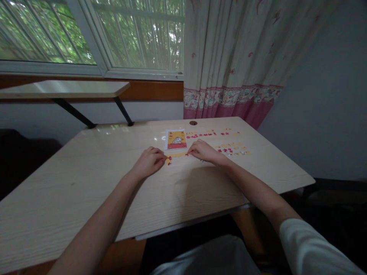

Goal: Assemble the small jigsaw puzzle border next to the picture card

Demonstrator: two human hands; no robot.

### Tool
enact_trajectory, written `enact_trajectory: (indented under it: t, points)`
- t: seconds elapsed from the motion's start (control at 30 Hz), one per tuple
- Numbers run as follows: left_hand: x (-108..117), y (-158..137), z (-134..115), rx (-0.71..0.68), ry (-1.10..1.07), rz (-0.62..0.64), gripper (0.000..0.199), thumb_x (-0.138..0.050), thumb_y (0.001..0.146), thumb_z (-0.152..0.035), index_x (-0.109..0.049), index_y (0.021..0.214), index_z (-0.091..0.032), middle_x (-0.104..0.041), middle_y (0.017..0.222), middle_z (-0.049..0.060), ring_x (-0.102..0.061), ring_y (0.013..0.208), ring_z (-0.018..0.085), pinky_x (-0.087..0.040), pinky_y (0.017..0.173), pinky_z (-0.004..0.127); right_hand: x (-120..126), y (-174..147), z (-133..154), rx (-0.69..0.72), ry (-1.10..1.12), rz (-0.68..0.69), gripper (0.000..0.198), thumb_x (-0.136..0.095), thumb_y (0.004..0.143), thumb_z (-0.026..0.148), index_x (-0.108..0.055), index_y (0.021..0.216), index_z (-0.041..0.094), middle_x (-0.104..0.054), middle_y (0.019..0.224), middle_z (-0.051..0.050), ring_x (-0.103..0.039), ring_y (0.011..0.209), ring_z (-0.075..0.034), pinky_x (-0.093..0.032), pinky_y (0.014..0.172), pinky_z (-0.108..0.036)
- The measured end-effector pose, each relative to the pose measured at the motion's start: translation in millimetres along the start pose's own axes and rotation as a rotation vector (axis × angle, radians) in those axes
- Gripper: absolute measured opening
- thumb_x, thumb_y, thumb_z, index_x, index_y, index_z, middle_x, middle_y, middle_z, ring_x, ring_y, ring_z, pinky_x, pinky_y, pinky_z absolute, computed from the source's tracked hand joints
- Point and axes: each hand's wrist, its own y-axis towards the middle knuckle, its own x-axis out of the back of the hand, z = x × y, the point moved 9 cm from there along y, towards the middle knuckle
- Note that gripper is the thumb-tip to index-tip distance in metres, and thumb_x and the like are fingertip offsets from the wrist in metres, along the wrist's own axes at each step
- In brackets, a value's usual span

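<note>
A short row of joined yellow jigsaw pieces (177, 155) lies on the table, with a few red-marked pieces at its left end. My left hand (151, 160) rests at that left end, its fingers closed and touching the pieces there. At the right end, my right hand (203, 150) pinches a small jigsaw piece (187, 154) with dark red on it, against the row. Just beyond the row lies a picture card (176, 139) showing a white spotted animal on yellow and red.
Loose red jigsaw pieces (200, 135) and yellow ones lie in rows right of the card. More loose pieces (229, 150) spread beyond my right wrist. A raised shelf (65, 89) stands at the back left of the table (100, 183). A curtain (226, 57) hangs behind.
</note>
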Motion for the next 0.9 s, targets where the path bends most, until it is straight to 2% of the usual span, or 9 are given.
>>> enact_trajectory:
  t: [0.43, 0.9]
  points:
    - [2, 0, 0, 0.013, -0.035, -0.003, 0.026, -0.051, 0.085, -0.027, -0.076, 0.09, -0.021, -0.069, 0.092, 0.01, -0.058, 0.086, 0.024, -0.044, 0.081, 0.04, -2, -1, -8, 0.011, 0.112, 0.055, 0.021, -0.058, 0.087, 0.014, -0.076, 0.097, 0.019, -0.074, 0.092, -0.005, -0.062, 0.088, -0.016, -0.036, 0.089, -0.03]
    - [-1, 1, 0, 0.005, -0.044, 0.007, 0.028, -0.049, 0.085, -0.025, -0.076, 0.092, -0.02, -0.07, 0.091, 0.01, -0.059, 0.085, 0.024, -0.045, 0.08, 0.039, -7, 1, -11, 0.046, 0.106, 0.025, 0.022, -0.057, 0.087, 0.015, -0.075, 0.098, 0.02, -0.073, 0.094, -0.004, -0.062, 0.091, -0.016, -0.038, 0.091, -0.029]
